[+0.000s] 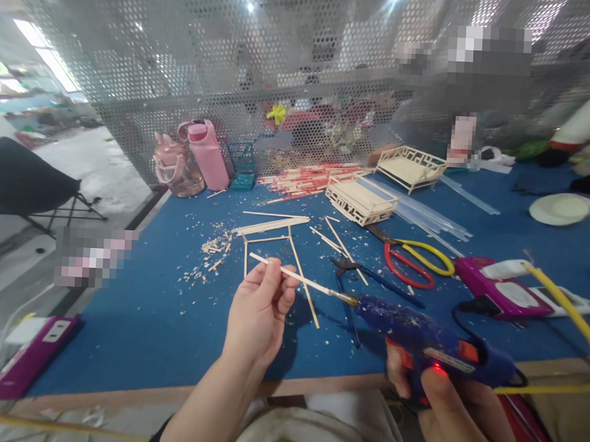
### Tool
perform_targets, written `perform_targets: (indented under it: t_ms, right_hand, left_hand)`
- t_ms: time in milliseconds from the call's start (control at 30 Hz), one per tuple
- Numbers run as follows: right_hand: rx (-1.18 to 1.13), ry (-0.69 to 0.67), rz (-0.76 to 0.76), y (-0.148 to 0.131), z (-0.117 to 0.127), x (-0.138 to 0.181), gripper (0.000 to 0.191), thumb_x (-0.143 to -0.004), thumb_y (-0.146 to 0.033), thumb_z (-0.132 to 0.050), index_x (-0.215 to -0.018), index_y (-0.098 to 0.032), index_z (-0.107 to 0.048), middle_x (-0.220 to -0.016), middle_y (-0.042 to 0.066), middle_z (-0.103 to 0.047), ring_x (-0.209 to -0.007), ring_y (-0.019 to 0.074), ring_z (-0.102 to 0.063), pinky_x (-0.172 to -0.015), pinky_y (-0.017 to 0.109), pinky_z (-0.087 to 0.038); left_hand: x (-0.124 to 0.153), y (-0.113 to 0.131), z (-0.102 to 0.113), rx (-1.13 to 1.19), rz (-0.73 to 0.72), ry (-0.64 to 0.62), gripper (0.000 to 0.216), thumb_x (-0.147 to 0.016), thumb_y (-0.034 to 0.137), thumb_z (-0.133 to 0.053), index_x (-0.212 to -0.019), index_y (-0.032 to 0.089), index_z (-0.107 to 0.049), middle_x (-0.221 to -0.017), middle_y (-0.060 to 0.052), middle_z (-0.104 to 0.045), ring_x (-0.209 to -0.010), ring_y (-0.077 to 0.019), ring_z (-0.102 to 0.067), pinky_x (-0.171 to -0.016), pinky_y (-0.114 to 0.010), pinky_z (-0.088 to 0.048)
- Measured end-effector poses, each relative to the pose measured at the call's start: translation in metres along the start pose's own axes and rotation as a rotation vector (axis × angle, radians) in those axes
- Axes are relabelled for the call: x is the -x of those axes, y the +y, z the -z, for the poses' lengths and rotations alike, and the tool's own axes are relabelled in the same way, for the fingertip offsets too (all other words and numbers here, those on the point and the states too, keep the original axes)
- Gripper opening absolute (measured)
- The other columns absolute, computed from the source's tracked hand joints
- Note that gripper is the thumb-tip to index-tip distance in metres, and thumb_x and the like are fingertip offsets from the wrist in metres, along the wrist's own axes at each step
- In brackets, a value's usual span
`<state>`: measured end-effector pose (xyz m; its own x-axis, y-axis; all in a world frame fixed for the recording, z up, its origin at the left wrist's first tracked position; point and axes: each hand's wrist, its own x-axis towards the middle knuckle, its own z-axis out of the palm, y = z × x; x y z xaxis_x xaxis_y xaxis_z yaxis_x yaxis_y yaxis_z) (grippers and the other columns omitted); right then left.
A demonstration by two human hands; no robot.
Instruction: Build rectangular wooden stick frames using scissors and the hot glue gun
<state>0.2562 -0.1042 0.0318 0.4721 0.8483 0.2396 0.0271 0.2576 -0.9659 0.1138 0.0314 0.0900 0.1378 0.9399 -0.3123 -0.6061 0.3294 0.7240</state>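
Starting near left: purple box point(31, 355) beside edge of blue table point(136, 318). Far left, against mesh screen: pink bottle point(208, 154). Right of it, scattered wood chips point(211, 253). Pinches thin wooden stick point(292, 277) with left hand point(258, 311), thumb against curled fingertips, raised over near centre of table; slants down to right. Flat on table just beyond: stick frame point(278, 243). Right of that: dark cutters point(351, 273), then red-and-yellow scissors point(414, 257); farther back, pale stick-built model point(361, 201). Grips blue glue gun point(431, 343) in right hand point(458, 407), fingers wrapped round handle, near right; nozzle meets right end of thin wooden stick. Far right: magenta tool point(499, 288), white plate point(560, 208).
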Motion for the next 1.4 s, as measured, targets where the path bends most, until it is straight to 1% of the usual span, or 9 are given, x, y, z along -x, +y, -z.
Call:
perform_targets:
  t_ms: [133,267,400,700,833,1000,1133,1267,1400]
  right_hand:
    - [0.055,0.027,0.002,-0.004,-0.006,-0.001,0.036,-0.088,-0.044,-0.054,-0.062,-0.02,-0.062,-0.058,0.003,-0.058,-0.057,0.0157,-0.056,-0.055,0.025,-0.048]
    - [0.035,-0.025,-0.017,0.0,-0.005,0.004,0.031,-0.09,-0.044,-0.051,-0.074,-0.022,-0.067,-0.06,0.002,-0.057,-0.057,0.0151,-0.054,-0.054,0.025,-0.046]
    - [0.022,0.033,-0.064,0.002,-0.003,0.006,0.029,-0.087,-0.045,-0.054,-0.076,-0.021,-0.067,-0.062,0.003,-0.058,-0.06,0.0162,-0.055,-0.058,0.028,-0.047]
    - [0.043,-0.051,-0.023,0.003,0.006,0.003,0.027,-0.088,-0.042,-0.054,-0.076,-0.022,-0.068,-0.06,0.003,-0.059,-0.058,0.0172,-0.057,-0.057,0.027,-0.05]
    - [0.024,-0.098,0.015,0.0,0.009,-0.001,0.029,-0.088,-0.041,-0.053,-0.072,-0.023,-0.069,-0.063,0.004,-0.063,-0.054,0.0178,-0.059,-0.053,0.029,-0.053]
    - [0.106,-0.059,0.086,-0.009,0.007,-0.007,0.035,-0.088,-0.039,-0.053,-0.062,-0.023,-0.069,-0.071,0.006,-0.07,-0.065,0.02,-0.066,-0.063,0.029,-0.057]
    - [0.234,-0.035,0.224,-0.016,0.0,-0.015,0.026,-0.088,-0.04,-0.055,-0.074,-0.026,-0.072,-0.07,0.003,-0.07,-0.066,0.019,-0.067,-0.065,0.027,-0.058]
    - [0.349,-0.057,0.365,-0.023,-0.008,-0.023,0.021,-0.088,-0.039,-0.054,-0.081,-0.027,-0.069,-0.067,0.001,-0.066,-0.056,0.0155,-0.062,-0.058,0.025,-0.055]
    - [0.431,-0.075,0.452,-0.03,-0.013,-0.028,0.024,-0.09,-0.037,-0.052,-0.073,-0.026,-0.063,-0.062,0.001,-0.062,-0.055,0.0152,-0.059,-0.052,0.023,-0.05]
  left_hand:
    - [0.002,0.001,0.001,0.012,-0.011,-0.011,0.013,-0.079,0.012,-0.067,-0.068,0.014,-0.062,-0.058,0.002,-0.066,-0.046,-0.0037,-0.06,-0.043,-0.007,-0.049]
    - [0.002,0.0,0.002,0.008,-0.035,-0.014,0.012,-0.077,0.014,-0.071,-0.068,0.014,-0.062,-0.059,0.002,-0.067,-0.047,-0.0042,-0.061,-0.043,-0.007,-0.049]
    - [0.001,-0.001,0.004,0.003,-0.042,-0.031,0.013,-0.074,0.016,-0.074,-0.067,0.014,-0.063,-0.059,0.002,-0.067,-0.047,-0.0046,-0.061,-0.043,-0.007,-0.049]
    - [0.002,0.001,0.009,-0.041,-0.095,-0.043,0.024,-0.06,0.025,-0.084,-0.069,0.014,-0.065,-0.058,0.001,-0.068,-0.046,-0.0042,-0.06,-0.043,-0.007,-0.048]
    - [0.004,0.0,0.016,-0.13,-0.141,-0.079,0.036,-0.049,0.036,-0.088,-0.071,0.016,-0.069,-0.059,0.001,-0.069,-0.048,-0.0055,-0.061,-0.044,-0.01,-0.049]
    - [0.012,-0.006,0.025,-0.478,-0.288,-0.231,0.028,-0.063,0.042,-0.08,-0.077,0.018,-0.075,-0.064,-0.001,-0.07,-0.057,-0.0085,-0.061,-0.056,-0.017,-0.052]
    - [0.017,-0.008,0.029,-0.721,-0.49,-0.295,0.019,-0.077,0.036,-0.069,-0.082,0.02,-0.077,-0.069,-0.003,-0.07,-0.063,-0.0116,-0.059,-0.06,-0.021,-0.049]
    - [0.021,-0.005,0.029,-0.837,-0.583,-0.355,0.015,-0.079,0.03,-0.065,-0.082,0.02,-0.077,-0.067,-0.002,-0.069,-0.061,-0.0122,-0.059,-0.058,-0.022,-0.047]
    - [0.025,-0.002,0.029,-0.857,-0.631,-0.405,0.013,-0.081,0.026,-0.065,-0.077,0.021,-0.076,-0.067,-0.001,-0.07,-0.061,-0.0111,-0.059,-0.058,-0.02,-0.047]
